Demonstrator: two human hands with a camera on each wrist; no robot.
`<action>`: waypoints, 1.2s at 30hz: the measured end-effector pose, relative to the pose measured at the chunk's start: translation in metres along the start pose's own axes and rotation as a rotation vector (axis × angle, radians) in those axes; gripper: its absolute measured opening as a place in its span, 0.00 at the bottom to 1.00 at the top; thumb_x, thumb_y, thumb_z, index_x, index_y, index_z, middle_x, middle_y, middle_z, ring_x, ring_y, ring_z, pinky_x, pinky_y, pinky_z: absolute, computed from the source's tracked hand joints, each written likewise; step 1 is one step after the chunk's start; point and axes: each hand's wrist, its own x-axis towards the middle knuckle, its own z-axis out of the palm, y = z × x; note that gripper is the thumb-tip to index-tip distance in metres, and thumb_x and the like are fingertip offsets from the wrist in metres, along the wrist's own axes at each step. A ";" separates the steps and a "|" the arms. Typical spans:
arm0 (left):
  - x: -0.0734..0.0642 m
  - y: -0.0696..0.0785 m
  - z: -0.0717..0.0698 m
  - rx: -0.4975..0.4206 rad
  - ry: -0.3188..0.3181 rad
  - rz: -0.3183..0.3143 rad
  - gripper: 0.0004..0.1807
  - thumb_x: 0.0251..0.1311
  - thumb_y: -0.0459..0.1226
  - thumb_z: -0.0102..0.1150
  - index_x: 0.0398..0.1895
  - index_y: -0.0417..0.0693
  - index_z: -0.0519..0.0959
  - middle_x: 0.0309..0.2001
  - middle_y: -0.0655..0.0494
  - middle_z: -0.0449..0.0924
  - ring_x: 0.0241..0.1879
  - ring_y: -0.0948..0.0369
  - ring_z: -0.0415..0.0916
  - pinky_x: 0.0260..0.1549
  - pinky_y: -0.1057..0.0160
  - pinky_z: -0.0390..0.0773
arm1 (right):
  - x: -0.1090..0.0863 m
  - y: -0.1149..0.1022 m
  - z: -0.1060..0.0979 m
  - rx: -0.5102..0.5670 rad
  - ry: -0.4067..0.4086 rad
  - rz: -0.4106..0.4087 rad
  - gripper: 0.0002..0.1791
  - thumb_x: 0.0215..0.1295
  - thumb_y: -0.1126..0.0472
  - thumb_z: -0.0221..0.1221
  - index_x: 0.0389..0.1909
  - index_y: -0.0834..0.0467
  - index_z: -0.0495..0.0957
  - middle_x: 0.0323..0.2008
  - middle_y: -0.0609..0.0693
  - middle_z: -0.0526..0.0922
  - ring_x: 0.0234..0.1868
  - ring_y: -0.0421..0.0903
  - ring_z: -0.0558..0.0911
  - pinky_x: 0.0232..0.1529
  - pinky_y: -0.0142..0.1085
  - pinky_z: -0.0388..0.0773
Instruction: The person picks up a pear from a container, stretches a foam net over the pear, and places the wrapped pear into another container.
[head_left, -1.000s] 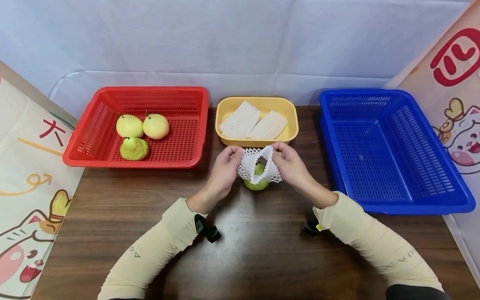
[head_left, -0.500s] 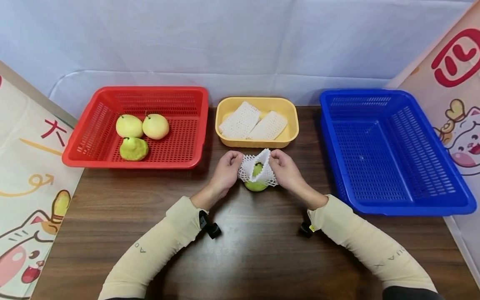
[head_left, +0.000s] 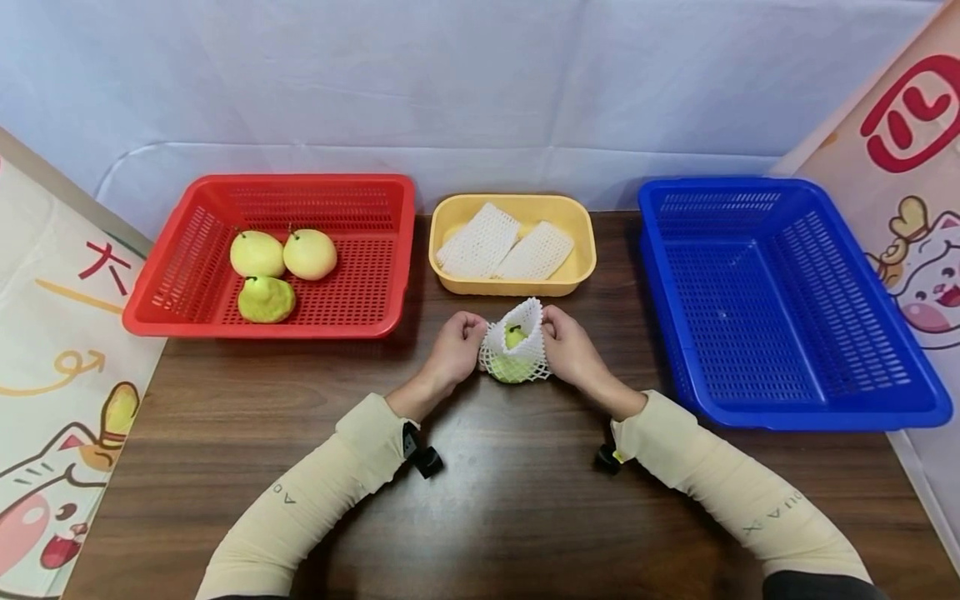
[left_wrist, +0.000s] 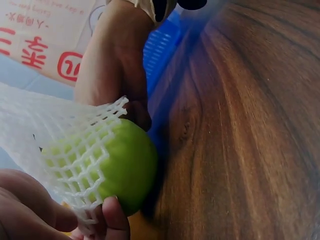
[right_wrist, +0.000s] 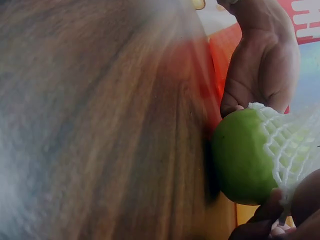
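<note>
Toward the far edge of the table (head_left: 517, 517), your left hand (head_left: 452, 352) and right hand (head_left: 574, 350) pinch the net (head_left: 535, 327), presumably to sleeve the pear (left_wrist: 132, 162).

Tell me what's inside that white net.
One green pear; its stem shows through the open top of the foam net, its lower part pokes out bare. Skin it covers and the underside are hidden.

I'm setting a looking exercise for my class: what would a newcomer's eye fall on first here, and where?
The eye would probably go first to the centre of the head view, where the left hand and right hand hold a white net partly over a green fruit. Next come the bold colours: a large blue basket at the right, and a red basket at the left with three yellow-green pears inside.
</note>
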 end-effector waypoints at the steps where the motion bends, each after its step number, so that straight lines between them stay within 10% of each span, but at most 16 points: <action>1: 0.000 0.000 0.000 0.005 0.002 0.003 0.07 0.77 0.30 0.47 0.45 0.31 0.73 0.28 0.54 0.71 0.21 0.63 0.70 0.19 0.69 0.76 | 0.000 0.000 0.000 -0.024 0.005 -0.004 0.06 0.71 0.71 0.49 0.39 0.64 0.75 0.20 0.46 0.67 0.25 0.44 0.69 0.31 0.34 0.65; 13: 0.002 -0.006 0.000 0.303 0.029 0.118 0.06 0.73 0.28 0.51 0.46 0.34 0.76 0.34 0.47 0.78 0.35 0.56 0.74 0.38 0.64 0.75 | 0.001 0.003 0.003 -0.165 0.011 -0.050 0.06 0.73 0.71 0.47 0.38 0.62 0.72 0.22 0.47 0.64 0.26 0.48 0.67 0.31 0.38 0.62; 24: 0.001 0.000 -0.004 0.312 0.003 0.223 0.08 0.71 0.27 0.53 0.49 0.33 0.78 0.43 0.41 0.82 0.45 0.50 0.79 0.48 0.57 0.79 | -0.001 0.001 -0.002 -0.124 -0.033 -0.022 0.09 0.78 0.65 0.48 0.46 0.65 0.76 0.23 0.50 0.74 0.19 0.43 0.75 0.28 0.36 0.74; 36: -0.011 0.010 -0.019 0.245 -0.207 0.317 0.34 0.53 0.19 0.48 0.69 0.34 0.70 0.63 0.38 0.76 0.60 0.44 0.77 0.60 0.51 0.78 | -0.008 0.000 -0.011 0.018 -0.083 -0.215 0.22 0.67 0.76 0.47 0.61 0.66 0.72 0.58 0.62 0.77 0.57 0.56 0.77 0.59 0.49 0.75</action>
